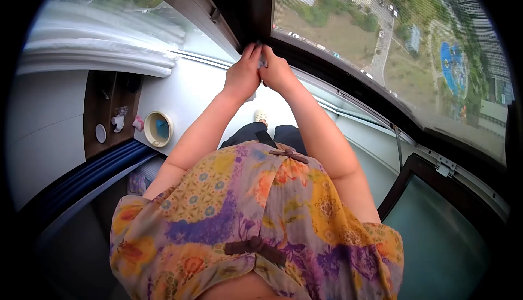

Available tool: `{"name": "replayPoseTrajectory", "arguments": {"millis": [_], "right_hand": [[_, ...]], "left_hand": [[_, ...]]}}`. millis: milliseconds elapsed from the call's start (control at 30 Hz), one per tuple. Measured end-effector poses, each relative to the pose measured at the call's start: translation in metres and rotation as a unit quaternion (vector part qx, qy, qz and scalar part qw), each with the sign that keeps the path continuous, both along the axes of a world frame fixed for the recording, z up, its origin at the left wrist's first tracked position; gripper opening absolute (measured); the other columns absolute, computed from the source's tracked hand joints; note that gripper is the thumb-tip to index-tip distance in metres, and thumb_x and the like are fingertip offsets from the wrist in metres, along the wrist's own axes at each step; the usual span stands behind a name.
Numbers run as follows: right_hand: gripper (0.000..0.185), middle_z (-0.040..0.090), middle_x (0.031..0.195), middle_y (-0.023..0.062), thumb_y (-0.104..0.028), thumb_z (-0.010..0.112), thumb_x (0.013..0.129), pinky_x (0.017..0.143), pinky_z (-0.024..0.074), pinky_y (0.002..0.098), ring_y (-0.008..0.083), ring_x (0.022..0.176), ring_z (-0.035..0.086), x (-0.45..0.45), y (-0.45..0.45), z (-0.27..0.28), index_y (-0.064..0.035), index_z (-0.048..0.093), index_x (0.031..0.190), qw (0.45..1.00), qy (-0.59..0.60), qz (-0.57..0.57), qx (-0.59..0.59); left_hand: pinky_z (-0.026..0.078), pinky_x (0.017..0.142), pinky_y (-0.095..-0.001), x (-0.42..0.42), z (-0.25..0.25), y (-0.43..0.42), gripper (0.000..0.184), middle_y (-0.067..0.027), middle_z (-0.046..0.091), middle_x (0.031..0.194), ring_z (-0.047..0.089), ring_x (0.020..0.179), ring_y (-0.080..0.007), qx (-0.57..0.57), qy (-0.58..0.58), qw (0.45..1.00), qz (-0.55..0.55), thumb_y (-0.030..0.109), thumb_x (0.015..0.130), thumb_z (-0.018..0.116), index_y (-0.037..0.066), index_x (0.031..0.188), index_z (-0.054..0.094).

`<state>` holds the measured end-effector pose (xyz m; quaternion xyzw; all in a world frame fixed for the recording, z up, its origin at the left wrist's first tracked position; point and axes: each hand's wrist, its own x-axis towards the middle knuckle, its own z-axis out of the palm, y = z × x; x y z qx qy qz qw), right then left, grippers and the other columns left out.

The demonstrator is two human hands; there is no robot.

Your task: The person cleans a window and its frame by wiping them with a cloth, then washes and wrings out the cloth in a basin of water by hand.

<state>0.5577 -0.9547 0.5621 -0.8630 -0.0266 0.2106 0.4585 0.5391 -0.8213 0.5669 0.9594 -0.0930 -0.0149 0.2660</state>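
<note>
Both of my hands are raised together at the dark window frame (256, 5), near its lower corner. My left hand (243, 76) has its fingers bent together around a greyish cloth (262, 61). Close against it, my right hand (277, 71) is closed on the same cloth from the other side. Part of the cloth hangs below my left hand. The fingertips point up toward the frame, and the cloth between them is mostly hidden.
A round cream bucket (158, 129) with a blue item inside stands on the left, beside a brown shelf (110, 104). White curtains (98, 49) hang at the upper left. An open dark-framed window sash (441, 229) is at the lower right. Mesh covers the upper right window.
</note>
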Motion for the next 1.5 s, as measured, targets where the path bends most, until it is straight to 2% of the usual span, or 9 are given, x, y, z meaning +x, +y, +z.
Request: {"name": "replayPoseTrajectory", "arguments": {"millis": [400, 467, 800, 867, 1133, 1267, 1333, 1400, 1500], "right_hand": [[0.067, 0.064, 0.094, 0.0300, -0.005, 0.049, 0.078, 0.079, 0.0501, 0.0449, 0.0411, 0.087, 0.065, -0.024, -0.033, -0.011, -0.0122, 0.035, 0.144, 0.997, 0.029, -0.050, 0.048], [0.066, 0.065, 0.071, 0.0161, -0.003, 0.048, 0.080, 0.058, 0.0505, 0.0351, 0.0221, 0.058, 0.064, -0.030, -0.040, -0.022, -0.0147, 0.037, 0.144, 0.997, -0.024, -0.053, 0.052], [0.059, 0.063, 0.070, 0.0133, -0.004, 0.047, 0.085, 0.063, 0.0488, 0.0355, 0.0228, 0.060, 0.061, -0.069, -0.081, 0.004, -0.0114, 0.039, 0.143, 0.998, -0.058, 0.021, -0.010], [0.058, 0.063, 0.074, 0.0190, -0.005, 0.050, 0.084, 0.069, 0.0488, 0.0426, 0.0345, 0.070, 0.064, -0.079, -0.091, 0.016, -0.0134, 0.040, 0.141, 0.999, 0.019, 0.004, 0.038], [0.050, 0.062, 0.069, 0.0064, -0.005, 0.047, 0.087, 0.057, 0.0459, 0.0275, 0.0116, 0.057, 0.054, -0.103, -0.147, 0.028, -0.0086, 0.046, 0.137, 0.996, -0.042, -0.040, 0.072], [0.045, 0.064, 0.081, 0.0057, -0.002, 0.047, 0.087, 0.065, 0.0478, 0.0273, 0.0137, 0.066, 0.057, -0.107, -0.168, 0.022, -0.0042, 0.050, 0.132, 0.990, -0.049, -0.108, 0.079], [0.043, 0.059, 0.095, 0.0114, -0.003, 0.051, 0.085, 0.068, 0.0496, 0.0307, 0.0199, 0.081, 0.061, -0.105, -0.170, 0.019, -0.0051, 0.053, 0.128, 0.972, -0.206, -0.111, 0.032], [0.047, 0.053, 0.109, 0.0139, -0.004, 0.055, 0.083, 0.077, 0.0490, 0.0337, 0.0232, 0.096, 0.057, -0.108, -0.172, 0.022, -0.0022, 0.049, 0.129, 0.984, -0.153, -0.092, 0.016], [0.064, 0.049, 0.119, 0.0199, -0.011, 0.066, 0.077, 0.095, 0.0424, 0.0397, 0.0311, 0.107, 0.052, -0.113, -0.162, 0.013, 0.0019, 0.036, 0.132, 0.980, -0.156, -0.125, -0.007]], "left_hand": [[0.044, 0.099, -0.0406, 0.013, -0.022, -0.004, 0.050, -0.0196, 0.051, 0.132, 0.052, 0.117, -0.0383, -0.136, -0.020, 0.990, 0.005, 0.004, 0.074, 0.053, -0.001, 0.123, 0.054], [0.044, 0.099, -0.0402, 0.011, -0.025, -0.008, 0.050, -0.0196, 0.051, 0.132, 0.052, 0.117, -0.0383, -0.142, -0.028, 0.989, 0.020, 0.004, 0.074, 0.053, 0.000, 0.123, 0.054], [0.049, 0.089, -0.0426, 0.003, -0.019, -0.034, 0.034, -0.0196, 0.056, 0.120, 0.060, 0.101, -0.0383, -0.098, -0.093, 0.986, 0.095, 0.000, 0.075, 0.055, 0.003, 0.108, 0.063], [0.050, 0.086, -0.0432, 0.010, -0.016, -0.042, 0.028, -0.0189, 0.060, 0.114, 0.061, 0.097, -0.0382, -0.106, -0.124, 0.981, 0.107, -0.001, 0.075, 0.055, 0.002, 0.102, 0.064], [0.049, 0.079, -0.0416, -0.015, -0.026, -0.136, 0.021, -0.0175, 0.064, 0.098, 0.061, 0.092, -0.0379, -0.241, -0.048, 0.965, 0.092, 0.000, 0.077, 0.054, -0.001, 0.097, 0.061], [0.049, 0.080, -0.0375, -0.025, -0.022, -0.151, 0.022, -0.0166, 0.065, 0.097, 0.064, 0.091, -0.0331, -0.339, 0.045, 0.940, -0.012, 0.001, 0.077, 0.057, 0.000, 0.098, 0.062], [0.049, 0.082, -0.0335, -0.036, -0.023, -0.181, 0.023, -0.0151, 0.065, 0.098, 0.064, 0.092, -0.0284, -0.402, 0.072, 0.912, -0.042, 0.000, 0.077, 0.058, 0.000, 0.100, 0.062], [0.048, 0.087, -0.0306, -0.031, -0.023, -0.176, 0.024, -0.0106, 0.065, 0.102, 0.064, 0.095, -0.0218, -0.403, 0.108, 0.907, -0.056, -0.001, 0.080, 0.055, 0.000, 0.102, 0.062], [0.047, 0.090, -0.0284, -0.036, -0.013, -0.149, 0.024, -0.0041, 0.059, 0.112, 0.057, 0.103, -0.0139, -0.629, 0.241, 0.739, 0.023, -0.002, 0.084, 0.052, 0.003, 0.107, 0.059]]}}
